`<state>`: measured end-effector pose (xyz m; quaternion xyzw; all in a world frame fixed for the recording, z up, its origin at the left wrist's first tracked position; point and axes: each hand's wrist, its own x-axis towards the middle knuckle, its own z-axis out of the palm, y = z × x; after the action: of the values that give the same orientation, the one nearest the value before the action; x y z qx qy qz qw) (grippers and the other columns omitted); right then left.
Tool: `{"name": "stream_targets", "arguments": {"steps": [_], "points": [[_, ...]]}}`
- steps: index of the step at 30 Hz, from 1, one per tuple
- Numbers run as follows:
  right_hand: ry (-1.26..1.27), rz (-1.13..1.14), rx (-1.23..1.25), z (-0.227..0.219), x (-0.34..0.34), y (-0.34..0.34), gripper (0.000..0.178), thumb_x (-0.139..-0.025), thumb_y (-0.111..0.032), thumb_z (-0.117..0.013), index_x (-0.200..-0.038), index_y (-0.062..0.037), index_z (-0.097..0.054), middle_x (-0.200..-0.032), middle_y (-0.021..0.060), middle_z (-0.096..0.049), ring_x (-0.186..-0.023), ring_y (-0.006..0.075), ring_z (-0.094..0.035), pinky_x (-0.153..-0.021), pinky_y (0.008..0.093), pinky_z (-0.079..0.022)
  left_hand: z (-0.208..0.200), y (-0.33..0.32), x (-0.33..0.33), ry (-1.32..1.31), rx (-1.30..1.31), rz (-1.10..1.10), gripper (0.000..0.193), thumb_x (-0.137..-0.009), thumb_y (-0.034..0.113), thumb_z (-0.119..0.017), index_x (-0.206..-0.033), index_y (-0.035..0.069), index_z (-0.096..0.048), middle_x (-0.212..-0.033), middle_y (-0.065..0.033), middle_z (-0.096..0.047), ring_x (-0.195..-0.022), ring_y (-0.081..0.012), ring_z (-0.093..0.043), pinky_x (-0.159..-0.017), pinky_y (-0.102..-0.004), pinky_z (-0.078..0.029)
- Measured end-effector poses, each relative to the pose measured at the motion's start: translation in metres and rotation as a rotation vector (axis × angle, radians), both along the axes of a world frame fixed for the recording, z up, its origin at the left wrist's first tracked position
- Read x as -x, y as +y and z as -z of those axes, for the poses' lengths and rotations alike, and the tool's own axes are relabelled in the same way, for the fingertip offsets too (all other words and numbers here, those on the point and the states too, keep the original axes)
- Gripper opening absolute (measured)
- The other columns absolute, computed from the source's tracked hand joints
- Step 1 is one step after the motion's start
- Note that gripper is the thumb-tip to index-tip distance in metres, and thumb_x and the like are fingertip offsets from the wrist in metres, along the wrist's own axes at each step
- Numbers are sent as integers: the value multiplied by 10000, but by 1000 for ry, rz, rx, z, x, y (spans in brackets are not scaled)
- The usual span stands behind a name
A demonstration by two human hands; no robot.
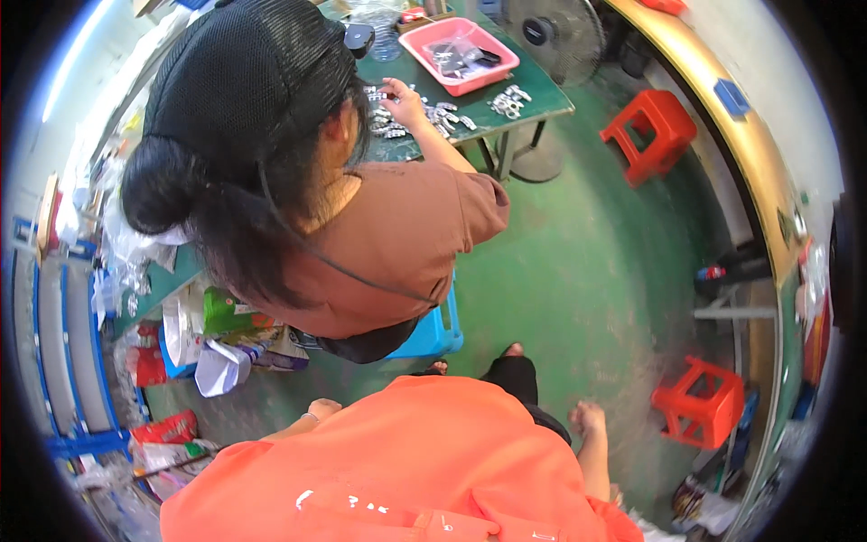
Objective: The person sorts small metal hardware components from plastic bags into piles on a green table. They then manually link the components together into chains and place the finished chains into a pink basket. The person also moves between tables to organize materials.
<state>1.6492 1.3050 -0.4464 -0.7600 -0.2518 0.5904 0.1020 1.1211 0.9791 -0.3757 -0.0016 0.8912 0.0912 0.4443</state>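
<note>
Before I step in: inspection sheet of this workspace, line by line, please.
Surface: green table, pink tray on it.
Parts: metal parts loose in piles on the table; a co-worker's hand over some.
Clutter: bags heaped at left.
Hands: left hand and right hand low, away from the table; nothing seen in either.
Cables: thin dark cord on the back of the co-worker; cable or strap, cannot tell.
Surroundings: fan beyond the table; red stools at right.
</note>
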Motion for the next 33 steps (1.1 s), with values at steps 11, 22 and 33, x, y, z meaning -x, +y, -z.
{"name": "stream_targets", "arguments": {"steps": [11, 22, 33], "points": [[-186, 34, 187, 14, -104, 181, 140, -844, -153, -501, -740, -60, -498, -582, 41, -512, -472, 158, -480, -379, 290, -348, 55, 139, -141, -372, -93, -27, 195, -830, 238, -549, -803, 58, -619, -790, -42, -638, -684, -170, -634, -570, -340, -504], [16, -465, -191, -24, 26, 429, 199, -844, -122, -517, -1015, -21, -528, -784, 64, -607, -634, 147, -575, -464, 245, -418, 68, 207, -198, -278, -146, 431, 141, -839, 202, -554, -889, 82, -611, -766, -45, -622, -717, -170, -629, -551, -347, -498], [120, -1361, -362, -127, 281, 475, 208, -828, -67, -550, -1003, 44, -569, -809, 96, -635, -734, 148, -608, -681, 268, -478, 78, 299, -192, -412, -411, -990, 60, -803, 160, -521, -775, 106, -526, -702, -5, -544, -645, -142, -536, -522, -336, -413]]}}
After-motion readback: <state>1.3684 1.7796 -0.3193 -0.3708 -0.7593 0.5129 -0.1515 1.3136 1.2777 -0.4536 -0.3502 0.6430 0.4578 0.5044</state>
